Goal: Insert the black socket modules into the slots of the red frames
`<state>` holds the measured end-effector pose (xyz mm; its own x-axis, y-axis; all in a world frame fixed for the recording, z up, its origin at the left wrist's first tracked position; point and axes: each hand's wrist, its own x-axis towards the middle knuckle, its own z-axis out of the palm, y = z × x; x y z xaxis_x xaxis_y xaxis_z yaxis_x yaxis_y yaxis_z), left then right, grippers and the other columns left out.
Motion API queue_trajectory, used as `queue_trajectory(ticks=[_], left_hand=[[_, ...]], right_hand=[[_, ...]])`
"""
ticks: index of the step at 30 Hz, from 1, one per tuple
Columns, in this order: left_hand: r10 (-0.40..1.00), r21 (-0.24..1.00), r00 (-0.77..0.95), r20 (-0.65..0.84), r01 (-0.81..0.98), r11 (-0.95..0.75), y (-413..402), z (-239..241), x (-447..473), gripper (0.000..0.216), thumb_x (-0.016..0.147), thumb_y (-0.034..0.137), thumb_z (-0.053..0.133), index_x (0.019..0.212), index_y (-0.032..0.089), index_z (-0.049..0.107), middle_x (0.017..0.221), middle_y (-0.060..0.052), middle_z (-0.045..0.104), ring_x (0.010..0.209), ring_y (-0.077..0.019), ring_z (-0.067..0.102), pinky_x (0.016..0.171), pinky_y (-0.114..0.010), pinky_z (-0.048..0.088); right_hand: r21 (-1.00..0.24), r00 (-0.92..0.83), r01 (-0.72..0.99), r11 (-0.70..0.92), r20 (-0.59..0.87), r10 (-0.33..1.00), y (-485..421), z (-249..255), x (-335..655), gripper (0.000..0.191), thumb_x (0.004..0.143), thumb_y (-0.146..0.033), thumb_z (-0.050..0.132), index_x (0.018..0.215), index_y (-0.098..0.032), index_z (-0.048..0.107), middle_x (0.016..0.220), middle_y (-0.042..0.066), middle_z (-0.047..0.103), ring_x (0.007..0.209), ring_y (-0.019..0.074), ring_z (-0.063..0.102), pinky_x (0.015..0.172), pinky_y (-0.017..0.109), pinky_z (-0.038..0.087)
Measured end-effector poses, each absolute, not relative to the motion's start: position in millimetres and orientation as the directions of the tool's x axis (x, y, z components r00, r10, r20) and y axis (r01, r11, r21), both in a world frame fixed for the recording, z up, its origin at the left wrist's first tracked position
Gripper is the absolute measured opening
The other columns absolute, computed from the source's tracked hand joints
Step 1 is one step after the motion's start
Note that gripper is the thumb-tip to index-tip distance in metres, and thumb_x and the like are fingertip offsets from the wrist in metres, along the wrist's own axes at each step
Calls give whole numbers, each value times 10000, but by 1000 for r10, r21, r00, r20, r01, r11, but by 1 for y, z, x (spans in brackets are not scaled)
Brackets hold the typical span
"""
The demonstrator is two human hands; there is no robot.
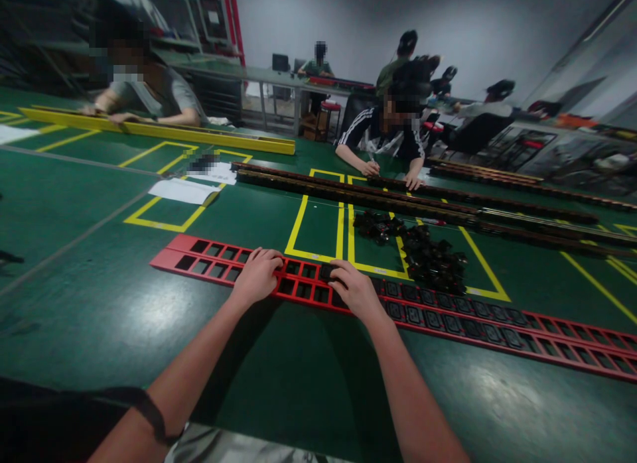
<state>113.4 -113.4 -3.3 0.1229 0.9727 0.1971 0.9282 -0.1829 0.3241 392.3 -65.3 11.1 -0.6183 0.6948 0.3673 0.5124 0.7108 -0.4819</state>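
Strip: red strip [209, 259] lies across the table [99, 317], its right stretch filled.
Left hand [256, 275]: on the strip's empty slots, fingers bent, holding nothing.
Right hand [352, 288]: beside it on the strip, fingers over a black insert [327, 272]; I cannot tell the grasp.
Risk: I fear uneven pressure could seat it crooked.

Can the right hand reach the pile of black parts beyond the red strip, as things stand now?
Probably yes. The right hand rests on the red strip, and the pile of black parts lies just beyond it, with only bare green table between.
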Motion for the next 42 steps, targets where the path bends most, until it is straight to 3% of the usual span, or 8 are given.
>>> queue_trajectory(ticks=[14, 22, 42], left_hand=[[971, 316, 125, 205, 930, -186, -113, -5, 113, 380, 701, 30, 453, 909, 224, 706, 1191, -65, 679, 1158, -262, 577, 1174, -502, 311], [972, 325, 122, 202, 928, -184, -113, -5, 113, 361, 704, 32, 467, 889, 229, 707, 1186, -61, 687, 1158, -259, 579, 1178, -506, 310], [970, 327, 121, 209, 926, -186, -114, -3, 114, 347, 713, 25, 451, 881, 214, 689, 1181, -62, 681, 1172, -256, 576, 1183, -510, 302]], right_hand=[[-495, -617, 522, 694, 342, 708, -67, 9, 393, 125, 936, -163, 590, 1025, -211, 663, 1314, 103, 662, 1203, 231, 643, 1035, 425, 533], [-448, -627, 499, 742, 404, 666, -63, 7, 392, 102, 901, -136, 630, 971, -200, 666, 1214, 120, 704, 1152, 259, 646, 1027, 483, 513], [-448, -627, 547, 708, 341, 700, -64, 10, 392, 89, 918, -151, 623, 934, -197, 698, 1202, 95, 721, 1140, 256, 646, 1044, 490, 505]])
